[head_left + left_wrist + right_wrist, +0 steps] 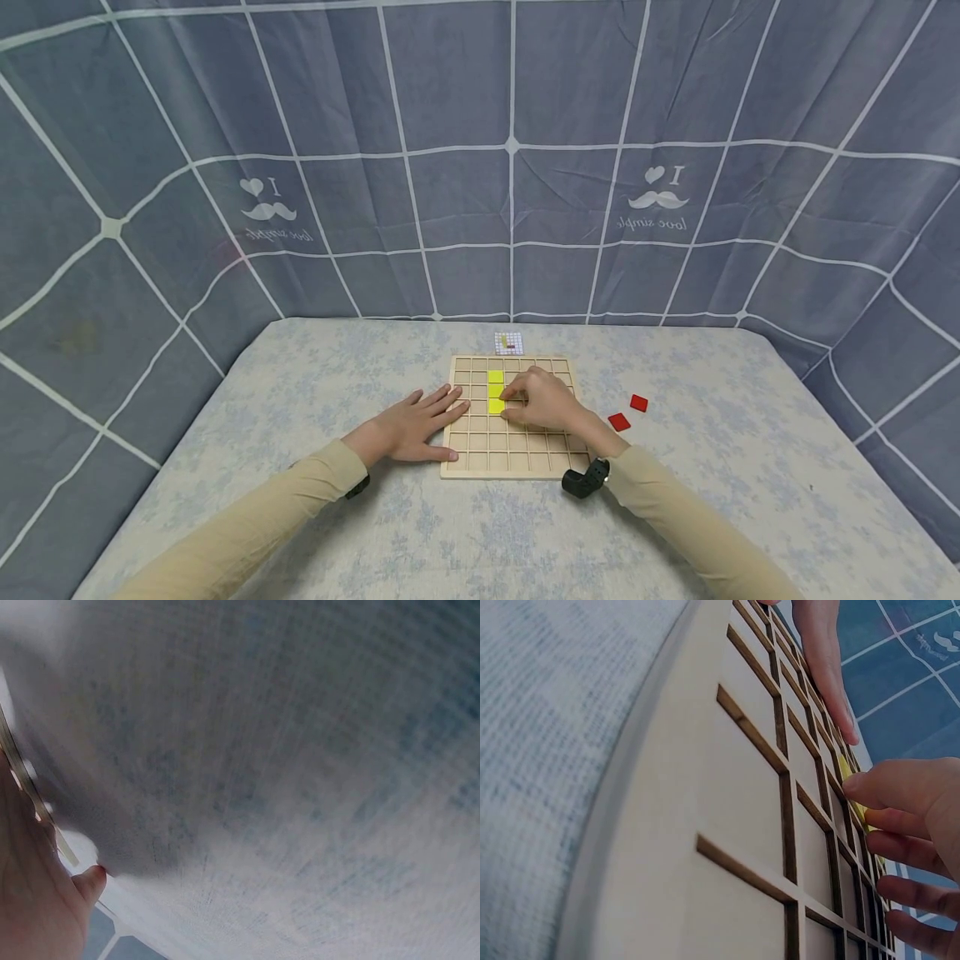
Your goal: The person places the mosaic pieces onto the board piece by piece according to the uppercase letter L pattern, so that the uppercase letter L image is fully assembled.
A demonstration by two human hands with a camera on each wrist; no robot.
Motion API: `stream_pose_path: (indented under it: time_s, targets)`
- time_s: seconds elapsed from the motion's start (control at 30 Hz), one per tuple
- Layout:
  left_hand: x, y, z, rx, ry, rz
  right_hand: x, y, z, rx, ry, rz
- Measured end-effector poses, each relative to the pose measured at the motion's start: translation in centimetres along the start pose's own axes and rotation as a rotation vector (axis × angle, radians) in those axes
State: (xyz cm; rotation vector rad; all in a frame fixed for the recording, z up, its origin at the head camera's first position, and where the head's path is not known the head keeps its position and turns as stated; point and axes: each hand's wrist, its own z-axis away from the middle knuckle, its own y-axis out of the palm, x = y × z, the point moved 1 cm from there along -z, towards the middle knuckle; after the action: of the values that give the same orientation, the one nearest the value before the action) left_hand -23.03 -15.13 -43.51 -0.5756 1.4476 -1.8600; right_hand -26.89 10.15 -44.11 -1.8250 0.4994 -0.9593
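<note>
A wooden grid board (pixel 480 464) lies on the table, with a short column of yellow square tiles (pixel 496 377) in its cells. My right hand (pixel 546 398) reaches over the board from the right. Its thumb and index finger pinch the nearest yellow tile (pixel 495 407) at the lower end of the column. In the right wrist view the thumb (pixel 859 782) meets yellow at the grid, and the other fingers are bent beside it. My left hand (pixel 416 425) lies spread, its fingers over the board's left edge and its thumb pointing toward the near left corner.
Two red square tiles (pixel 618 422) lie on the patterned tablecloth (pixel 510 533) to the right of the board. Behind the board is a small card (pixel 508 343) printed with a grid and coloured squares. A blue-grey curtain (pixel 465 200) with white lines hangs behind the table.
</note>
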Motion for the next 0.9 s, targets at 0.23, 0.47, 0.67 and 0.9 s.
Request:
stream_pose_path:
  time_s: [0.23,0.47,0.67,0.9]
  targets:
    - [-0.1,-0.1,-0.1,0.000,0.002,0.003,-0.1,-0.3,0.3,-0.005,-0.001,-0.007]
    - [-0.2,-0.2,0.1,0.004,0.004,0.002,-0.7,-1.8,1.2,-0.016,0.054,-0.033]
    - [-0.3,-0.4,0.3,0.000,0.004,0.004,-2.0,-3.4,2.3,-0.044,0.085,-0.030]
    - [-0.3,-0.3,0.2,0.007,0.005,-0.006,-3.7,-5.0,4.1,-0.041,0.096,0.019]
